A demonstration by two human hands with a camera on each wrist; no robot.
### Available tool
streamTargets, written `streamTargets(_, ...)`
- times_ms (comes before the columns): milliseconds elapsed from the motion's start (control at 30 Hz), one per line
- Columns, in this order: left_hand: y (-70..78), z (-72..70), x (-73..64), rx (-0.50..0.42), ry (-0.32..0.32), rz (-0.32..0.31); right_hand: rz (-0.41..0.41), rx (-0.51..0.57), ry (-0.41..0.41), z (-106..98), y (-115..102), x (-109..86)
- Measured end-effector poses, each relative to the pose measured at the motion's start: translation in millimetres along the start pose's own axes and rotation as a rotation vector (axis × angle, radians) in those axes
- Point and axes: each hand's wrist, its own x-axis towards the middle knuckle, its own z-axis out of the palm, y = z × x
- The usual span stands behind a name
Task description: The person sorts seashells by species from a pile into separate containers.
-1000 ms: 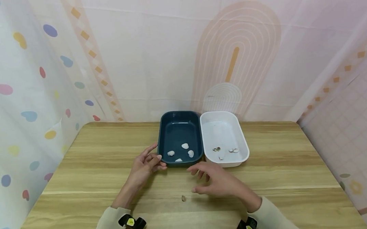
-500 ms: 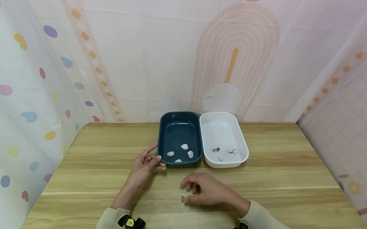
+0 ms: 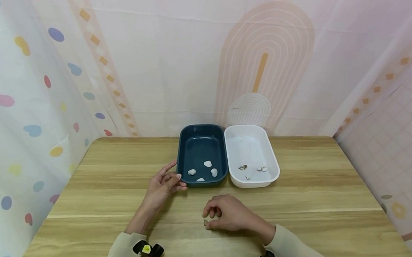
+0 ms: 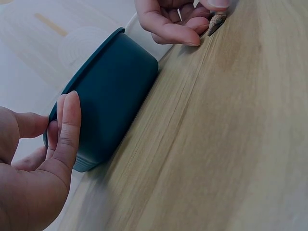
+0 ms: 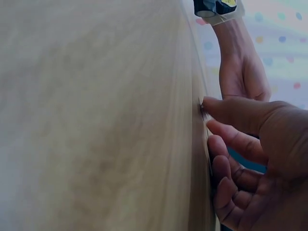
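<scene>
A small brownish shell (image 3: 205,223) lies on the table in front of the trays. My right hand (image 3: 230,213) is at it, thumb touching the shell and index finger apart from it, as the left wrist view shows the shell (image 4: 217,23) under the thumb tip. My left hand (image 3: 161,186) holds the near left corner of the dark blue tray (image 3: 179,152), thumb at the rim and fingers along the outer wall (image 4: 110,86). Several white shells (image 3: 207,164) lie inside that tray. In the right wrist view the small shell is mostly hidden by the thumb (image 5: 226,109).
A white tray (image 3: 274,156) stands right beside the dark blue one, with several small brownish and pale shells (image 3: 245,167) inside. Both trays sit at the back of the wooden table (image 3: 315,185), close to a patterned cloth (image 3: 169,68).
My right hand has moved down and left from near the trays to the small shell on the table. My left hand has stayed on the dark blue tray.
</scene>
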Motion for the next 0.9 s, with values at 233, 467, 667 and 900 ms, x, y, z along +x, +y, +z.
streamTargets(233, 0.2, -1.2, 1.1, 0.016, 0.013, -0.021, 0.025, -0.033, 0.007, 2.5, -4.5, 3.9)
streamTargets(467, 0.2, -0.4, 1.6, 0.013, 0.014, -0.03, 0.03, -0.052, -0.004, 0.9, -3.5, 4.6)
streamTargets(667, 0.1, 0.4, 1.8, 0.014, 0.018, -0.032, -0.018, -0.031, -0.021, -4.0, -0.9, 3.7)
streamTargets(900, -0.3, -0.8, 0.9, 0.014, 0.01, -0.028, -0.046, 0.097, -0.053, -9.7, 1.8, 1.3)
